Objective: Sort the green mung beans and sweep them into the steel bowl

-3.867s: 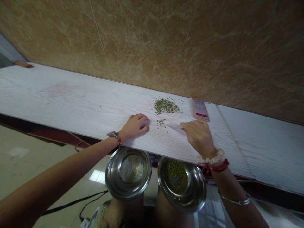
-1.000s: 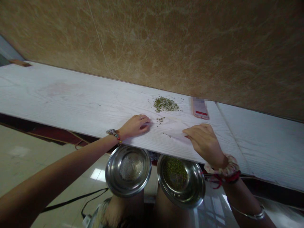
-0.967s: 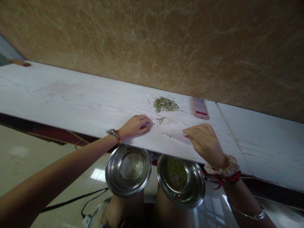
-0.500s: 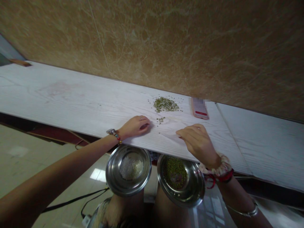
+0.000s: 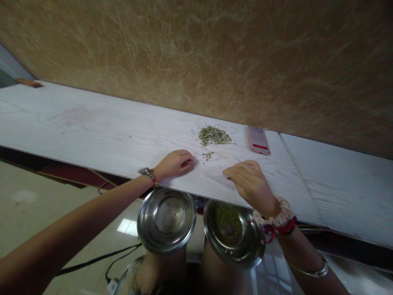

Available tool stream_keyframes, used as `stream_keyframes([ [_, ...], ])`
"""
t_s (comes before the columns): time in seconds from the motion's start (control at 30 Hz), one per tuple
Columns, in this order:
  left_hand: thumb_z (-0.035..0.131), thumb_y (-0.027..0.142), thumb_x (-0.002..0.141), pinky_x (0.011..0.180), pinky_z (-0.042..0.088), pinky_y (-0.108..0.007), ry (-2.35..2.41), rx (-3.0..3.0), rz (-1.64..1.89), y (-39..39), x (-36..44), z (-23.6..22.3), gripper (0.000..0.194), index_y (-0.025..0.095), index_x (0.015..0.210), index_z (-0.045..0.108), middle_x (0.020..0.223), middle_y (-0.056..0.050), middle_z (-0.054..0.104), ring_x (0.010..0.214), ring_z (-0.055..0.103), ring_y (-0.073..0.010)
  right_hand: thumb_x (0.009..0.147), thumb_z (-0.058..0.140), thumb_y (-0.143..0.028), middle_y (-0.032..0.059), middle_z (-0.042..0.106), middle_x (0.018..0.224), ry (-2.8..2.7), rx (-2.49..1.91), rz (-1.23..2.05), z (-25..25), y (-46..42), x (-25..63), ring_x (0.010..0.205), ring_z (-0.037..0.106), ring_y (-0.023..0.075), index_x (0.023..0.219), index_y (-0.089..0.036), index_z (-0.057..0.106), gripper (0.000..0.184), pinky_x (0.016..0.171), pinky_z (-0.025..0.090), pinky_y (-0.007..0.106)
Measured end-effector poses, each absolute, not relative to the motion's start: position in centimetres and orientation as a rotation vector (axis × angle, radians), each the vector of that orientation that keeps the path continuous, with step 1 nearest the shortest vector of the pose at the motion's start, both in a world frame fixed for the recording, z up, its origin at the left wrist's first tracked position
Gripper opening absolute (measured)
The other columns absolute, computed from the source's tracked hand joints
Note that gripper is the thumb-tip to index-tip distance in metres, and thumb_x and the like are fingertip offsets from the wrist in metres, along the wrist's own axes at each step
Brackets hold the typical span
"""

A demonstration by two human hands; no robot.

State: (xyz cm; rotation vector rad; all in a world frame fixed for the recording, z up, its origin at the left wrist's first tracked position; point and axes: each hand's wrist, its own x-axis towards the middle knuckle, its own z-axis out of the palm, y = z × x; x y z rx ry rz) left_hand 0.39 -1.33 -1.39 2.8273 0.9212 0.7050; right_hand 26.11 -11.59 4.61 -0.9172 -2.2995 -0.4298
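Observation:
My left hand (image 5: 174,164) rests on the white wooden table (image 5: 92,131) near its front edge, fingers curled under; what they hold is hidden. My right hand (image 5: 249,183) lies to its right with fingers pressed together on a thin white card (image 5: 218,179), which barely shows against the table. A pile of green beans (image 5: 214,135) lies beyond both hands, and a small cluster of beans (image 5: 208,155) sits between them. Below the table edge, on my lap, stand two steel bowls: the left bowl (image 5: 141,229) holds white grains, the right bowl (image 5: 208,239) holds green beans.
A pink phone (image 5: 258,140) lies on the table right of the bean pile. A brown marbled wall (image 5: 215,61) rises behind the table. A seam (image 5: 294,168) splits the tabletop on the right. A black cable (image 5: 92,262) runs over the tiled floor.
My right hand has slid left and toward the front edge with the card, above the bowl of beans. My left hand has stayed in place.

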Motion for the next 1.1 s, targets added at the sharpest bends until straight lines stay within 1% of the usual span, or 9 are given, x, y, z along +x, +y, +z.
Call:
stream_keyframes([
  [0.13, 0.052, 0.018, 0.087, 0.075, 0.051, -0.031, 0.904, 2.84, 0.72, -1.4, 0.4, -1.5, 0.011, 0.017, 0.091, 0.062, 0.091, -0.007, 0.068, 0.083, 0.063, -0.0192, 0.089, 0.048, -0.008, 0.001, 0.072, 0.081, -2.338, -0.878, -0.315, 5.2, -12.3, 27.9, 0.078, 0.061, 0.0152, 0.092, -0.02, 0.062, 0.018, 0.079, 0.04, 0.033],
  [0.23, 0.051, 0.019, 0.088, 0.077, 0.051, -0.031, 0.874, 2.849, 0.705, -1.5, 0.4, -1.4, 0.012, 0.018, 0.094, 0.062, 0.094, -0.007, 0.068, 0.086, 0.063, -0.0191, 0.088, 0.049, -0.008, 0.0005, 0.072, 0.081, -2.341, -0.882, -0.274, 5.7, -12.5, 28.9, 0.077, 0.062, 0.0152, 0.093, -0.021, 0.062, 0.018, 0.079, 0.04, 0.033],
  [0.37, 0.05, 0.02, 0.089, 0.077, 0.051, -0.03, 0.857, 2.872, 0.679, -1.5, 0.5, -1.2, 0.013, 0.018, 0.093, 0.062, 0.095, -0.007, 0.068, 0.086, 0.063, -0.0184, 0.088, 0.049, -0.007, 0.0005, 0.072, 0.081, -2.297, -0.937, -0.331, 5.7, -12.5, 29.0, 0.078, 0.063, 0.0153, 0.094, -0.021, 0.062, 0.02, 0.078, 0.04, 0.033],
  [0.53, 0.049, 0.019, 0.089, 0.074, 0.051, -0.03, 0.797, 2.895, 0.659, -1.7, 0.5, -0.9, 0.014, 0.018, 0.091, 0.062, 0.09, -0.007, 0.068, 0.083, 0.063, -0.0183, 0.087, 0.049, -0.007, 0.0027, 0.071, 0.079, -2.303, -1.04, -0.431, 5.4, -13.1, 28.2, 0.075, 0.061, 0.0166, 0.094, -0.018, 0.063, 0.019, 0.076, 0.039, 0.034],
  [0.77, 0.048, 0.02, 0.09, 0.077, 0.051, -0.031, 0.791, 2.891, 0.651, -1.7, 0.5, -0.9, 0.015, 0.018, 0.092, 0.063, 0.093, -0.007, 0.068, 0.085, 0.063, -0.0185, 0.083, 0.045, -0.002, 0.0016, 0.069, 0.077, -2.386, -0.995, -0.388, 6.2, -16.0, 27.5, 0.072, 0.059, 0.0152, 0.094, -0.017, 0.062, 0.026, 0.077, 0.041, 0.033],
  [0.93, 0.048, 0.02, 0.09, 0.077, 0.051, -0.031, 0.757, 2.899, 0.622, -1.7, 0.4, -0.8, 0.016, 0.017, 0.092, 0.063, 0.094, -0.008, 0.068, 0.085, 0.063, -0.0183, 0.087, 0.043, -0.005, 0.003, 0.069, 0.074, -2.424, -0.956, -0.363, 7.1, -17.9, 27.2, 0.068, 0.059, 0.0137, 0.09, -0.014, 0.06, 0.019, 0.077, 0.041, 0.033],
  [1.1, 0.049, 0.02, 0.088, 0.079, 0.051, -0.032, 0.745, 2.876, 0.627, -1.7, 0.4, -0.9, 0.016, 0.018, 0.096, 0.063, 0.096, -0.007, 0.069, 0.088, 0.063, -0.0187, 0.088, 0.042, -0.004, 0.0006, 0.068, 0.073, -2.424, -0.984, -0.313, 7.8, -19.1, 27.3, 0.065, 0.06, 0.0121, 0.091, -0.017, 0.057, 0.02, 0.076, 0.042, 0.032],
])
